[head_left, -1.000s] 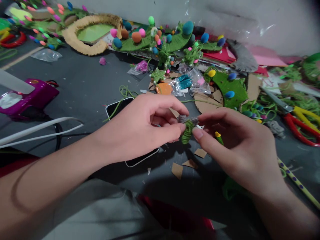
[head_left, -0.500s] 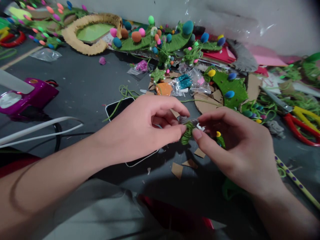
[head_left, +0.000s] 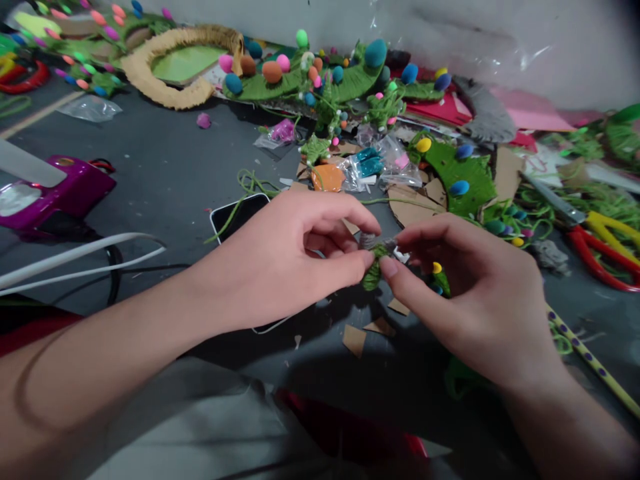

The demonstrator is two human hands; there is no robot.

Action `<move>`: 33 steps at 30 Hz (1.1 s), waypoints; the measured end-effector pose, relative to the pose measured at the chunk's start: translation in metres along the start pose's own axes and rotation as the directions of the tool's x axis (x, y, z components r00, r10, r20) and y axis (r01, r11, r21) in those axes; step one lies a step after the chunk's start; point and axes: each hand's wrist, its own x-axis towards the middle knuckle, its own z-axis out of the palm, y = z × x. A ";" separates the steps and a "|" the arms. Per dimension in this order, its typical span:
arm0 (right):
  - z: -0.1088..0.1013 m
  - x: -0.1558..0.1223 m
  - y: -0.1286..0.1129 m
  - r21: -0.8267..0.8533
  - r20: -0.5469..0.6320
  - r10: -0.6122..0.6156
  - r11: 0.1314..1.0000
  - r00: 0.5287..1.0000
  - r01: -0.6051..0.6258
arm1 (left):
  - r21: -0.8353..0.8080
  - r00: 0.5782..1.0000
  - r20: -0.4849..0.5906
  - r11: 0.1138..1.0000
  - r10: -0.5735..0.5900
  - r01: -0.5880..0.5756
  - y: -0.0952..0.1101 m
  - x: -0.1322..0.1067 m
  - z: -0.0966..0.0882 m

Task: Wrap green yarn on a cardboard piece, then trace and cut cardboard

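Observation:
My left hand point(head_left: 295, 257) and my right hand point(head_left: 470, 293) meet over the dark table, both pinching a small piece wound with green yarn point(head_left: 374, 267). Thumb and forefinger of each hand close on it from either side. A grey unwrapped end shows at its top. A small green bit with a yellow tip point(head_left: 439, 277) lies under my right palm. A phone point(head_left: 240, 213) lies beneath my left hand.
A purple glue gun point(head_left: 55, 193) with white cables lies at left. Green yarn shapes with coloured foam balls point(head_left: 310, 73) crowd the back. Cardboard scraps point(head_left: 355, 339), plastic bags point(head_left: 385, 163), red-handled scissors point(head_left: 600, 250) and a dotted pencil point(head_left: 590, 363) lie at right.
My right thumb has slid a little left along the green yarn piece, closing toward my left thumb. The hands otherwise stay in place.

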 end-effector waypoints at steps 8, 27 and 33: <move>0.000 0.002 0.001 0.013 0.016 -0.011 1.000 1.000 0.011 | -0.006 1.000 -0.007 1.000 0.017 -0.017 0.001 0.001 0.001; 0.001 0.001 -0.002 -0.020 0.016 0.013 1.000 1.000 -0.012 | -0.008 1.000 -0.003 1.000 0.018 -0.018 0.000 0.001 0.001; 0.000 0.001 -0.003 -0.022 0.021 0.008 1.000 1.000 -0.007 | -0.001 0.999 -0.009 1.000 0.031 -0.031 0.000 0.001 0.001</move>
